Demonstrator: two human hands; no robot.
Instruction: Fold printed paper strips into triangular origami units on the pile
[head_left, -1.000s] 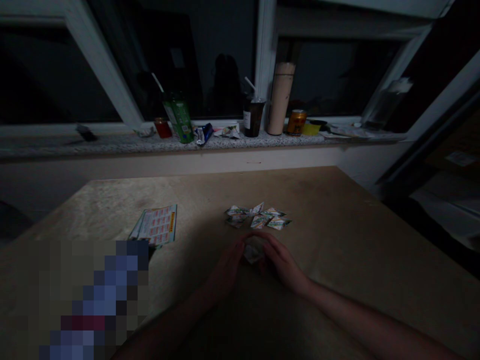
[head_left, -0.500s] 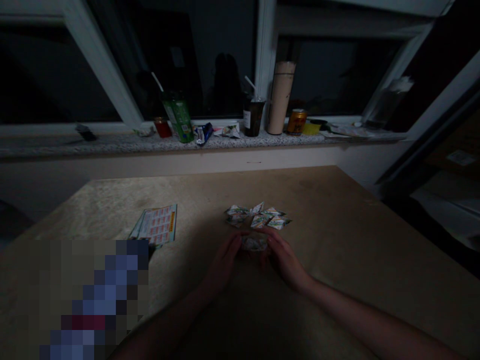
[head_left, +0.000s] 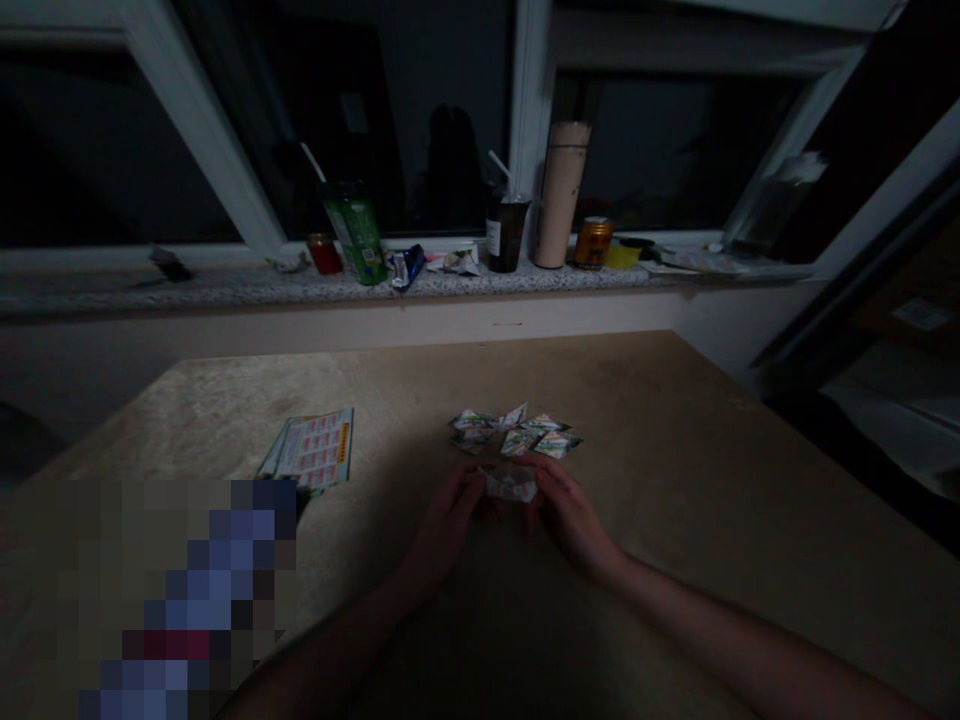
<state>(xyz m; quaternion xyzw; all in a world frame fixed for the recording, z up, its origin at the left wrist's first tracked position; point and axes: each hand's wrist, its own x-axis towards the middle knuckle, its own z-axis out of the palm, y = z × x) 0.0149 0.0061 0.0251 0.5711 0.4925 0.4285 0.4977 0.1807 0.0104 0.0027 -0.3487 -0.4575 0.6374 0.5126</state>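
Note:
Between my two hands is a small piece of folded paper (head_left: 510, 485), pale with faint print, its top edge uneven. My left hand (head_left: 452, 510) pinches its left end and my right hand (head_left: 568, 512) grips the right end. The fingers behind the paper are partly hidden, and the light is dim. Just beyond my fingertips, several small folded paper pieces (head_left: 519, 440) with printed green and red patterns lie in a loose cluster on the tan table (head_left: 675, 480).
Printed sheets (head_left: 315, 447) lie to the left, beside a pixelated area. On the windowsill (head_left: 420, 292) stand a green container with a straw (head_left: 361, 240), a dark cup (head_left: 505, 235), a tall beige flask (head_left: 561, 195) and an orange can (head_left: 593, 243).
The paper between my hands has changed shape slightly, its top edge now dipping in the middle. My hands stay in almost the same place, with small finger shifts.

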